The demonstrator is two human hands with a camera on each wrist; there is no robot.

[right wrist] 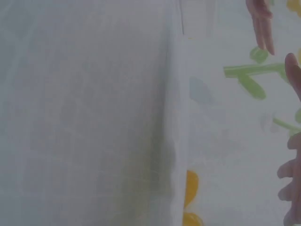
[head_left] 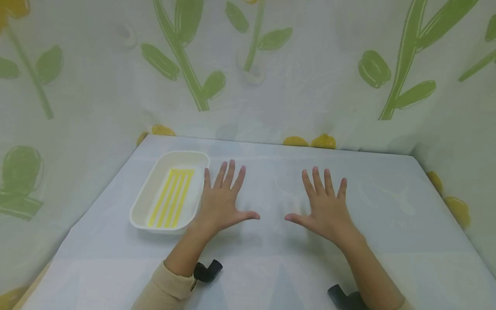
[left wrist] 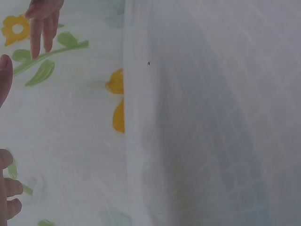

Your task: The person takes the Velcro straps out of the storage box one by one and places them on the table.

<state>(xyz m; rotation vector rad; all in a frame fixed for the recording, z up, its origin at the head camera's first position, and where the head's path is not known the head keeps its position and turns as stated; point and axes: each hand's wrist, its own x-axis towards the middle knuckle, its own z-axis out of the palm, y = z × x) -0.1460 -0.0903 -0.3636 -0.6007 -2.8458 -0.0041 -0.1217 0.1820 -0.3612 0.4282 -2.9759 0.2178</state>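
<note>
My left hand (head_left: 221,202) is held over the table with its fingers spread and its thumb pointing right. It overlaps the right rim of a white shallow tray (head_left: 154,189) in the head view. Inside the tray shows a yellow piece of parallel bars (head_left: 176,198) joined across the far end. My right hand (head_left: 329,211) mirrors the left, fingers fanned and thumb pointing left, with nothing in it. In the left wrist view, part of the left hand (left wrist: 6,188) shows at the left edge; the right wrist view has part of the right hand (right wrist: 294,183) at its right edge.
A white cloth covers the table (head_left: 271,267). Behind it and at the sides hangs a pale curtain (head_left: 294,86) printed with green leaves and yellow flowers. A black wrist device (head_left: 209,271) sits by the left sleeve, another black device (head_left: 345,298) by the right forearm.
</note>
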